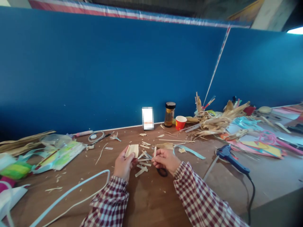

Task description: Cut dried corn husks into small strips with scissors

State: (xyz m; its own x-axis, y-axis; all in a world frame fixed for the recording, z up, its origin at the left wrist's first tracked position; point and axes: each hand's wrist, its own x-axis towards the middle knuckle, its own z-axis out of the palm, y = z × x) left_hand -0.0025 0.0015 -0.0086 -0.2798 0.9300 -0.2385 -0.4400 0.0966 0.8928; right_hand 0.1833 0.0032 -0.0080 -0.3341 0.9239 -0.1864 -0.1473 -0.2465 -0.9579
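Observation:
My left hand (124,164) is closed on a pale piece of corn husk (133,150), thumb across its front. In my right hand (167,160) a narrow husk strip (155,151) stands upright, pinched between thumb and fingers. Several cut husk strips (141,170) lie scattered on the table between the two hands. Scissors (162,172) rest on the table under my right hand, one dark handle loop showing; most of them is hidden. A wider, browner husk piece (165,145) lies just beyond the right hand.
A blue glue gun (233,159) with its cord lies at right. Behind stand a lidded jar (169,115), a red paper cup (181,123) and a blurred-out white upright object (148,118). Dried husks (213,121) pile up at right; a painted sheet (61,156) lies left.

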